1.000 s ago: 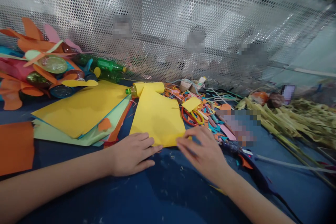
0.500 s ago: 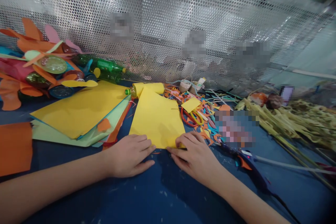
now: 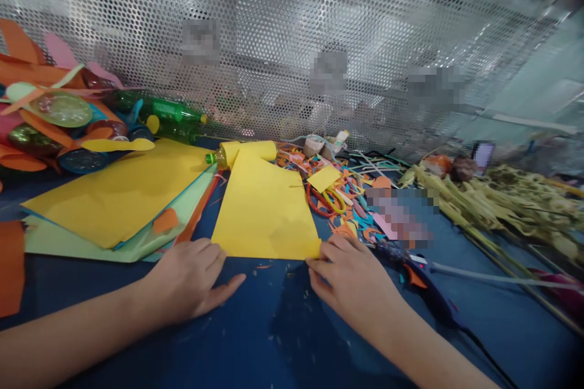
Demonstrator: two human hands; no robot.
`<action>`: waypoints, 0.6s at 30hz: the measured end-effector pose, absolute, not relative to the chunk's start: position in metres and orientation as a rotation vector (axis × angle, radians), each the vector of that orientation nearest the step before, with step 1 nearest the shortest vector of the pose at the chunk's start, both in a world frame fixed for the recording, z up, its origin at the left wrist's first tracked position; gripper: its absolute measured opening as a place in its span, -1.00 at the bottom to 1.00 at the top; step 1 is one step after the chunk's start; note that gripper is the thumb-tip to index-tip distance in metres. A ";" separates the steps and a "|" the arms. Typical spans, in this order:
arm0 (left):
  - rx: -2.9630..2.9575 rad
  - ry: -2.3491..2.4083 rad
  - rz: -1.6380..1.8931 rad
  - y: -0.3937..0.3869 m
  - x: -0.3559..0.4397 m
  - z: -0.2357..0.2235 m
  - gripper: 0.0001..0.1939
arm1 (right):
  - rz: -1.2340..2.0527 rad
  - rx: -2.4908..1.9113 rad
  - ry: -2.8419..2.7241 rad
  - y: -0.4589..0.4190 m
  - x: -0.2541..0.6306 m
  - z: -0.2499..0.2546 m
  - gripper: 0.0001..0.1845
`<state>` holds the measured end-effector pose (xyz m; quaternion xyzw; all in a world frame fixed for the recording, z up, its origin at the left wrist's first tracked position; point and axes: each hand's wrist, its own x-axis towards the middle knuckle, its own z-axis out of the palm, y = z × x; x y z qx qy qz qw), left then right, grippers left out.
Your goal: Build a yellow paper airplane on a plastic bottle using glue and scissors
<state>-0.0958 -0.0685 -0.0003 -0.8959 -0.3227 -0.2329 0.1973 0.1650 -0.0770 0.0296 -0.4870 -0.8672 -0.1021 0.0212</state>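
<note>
A yellow craft sheet (image 3: 267,213) lies in front of me on the blue table. Its far end meets a plastic bottle (image 3: 222,158) with a green cap, lying on its side with yellow sheet around it. At the sheet's near left corner rests my left hand (image 3: 185,279), fingers bent over the edge and thumb stretched out apart. My right hand (image 3: 351,273) grips the near right corner between its fingers; the thumb's hold is partly hidden. The near edge runs straight between both hands.
Stacked coloured sheets (image 3: 123,194) lie left, below decorated bottles (image 3: 64,109). Scraps (image 3: 356,203) and scissors (image 3: 326,199) with red and yellow handles sit right of the sheet. Closer is a glue gun (image 3: 429,292) with its cord. Dried husks (image 3: 493,206) lie far right; perforated metal (image 3: 274,61) stands behind.
My hands have moved apart along the near edge, the left one leftward to the corner. The near edge, earlier curled by my right hand, now lies flatter. The view has shifted slightly right.
</note>
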 end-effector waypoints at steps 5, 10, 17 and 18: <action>-2.342 -0.891 -0.518 -0.071 -0.095 -0.006 -0.56 | -0.230 -1.672 -2.674 -0.079 0.167 0.031 -0.78; -2.371 -0.857 -0.465 -0.072 -0.096 -0.006 -0.56 | -0.154 -1.776 -2.677 -0.080 0.170 0.033 -0.75; -2.670 -0.798 -0.267 -0.066 -0.102 0.002 -0.54 | -0.284 -1.941 -2.468 -0.070 0.179 0.037 -0.70; -2.703 -0.795 -0.264 -0.064 -0.103 0.003 -0.55 | -0.320 -1.876 -2.403 -0.068 0.179 0.036 -0.71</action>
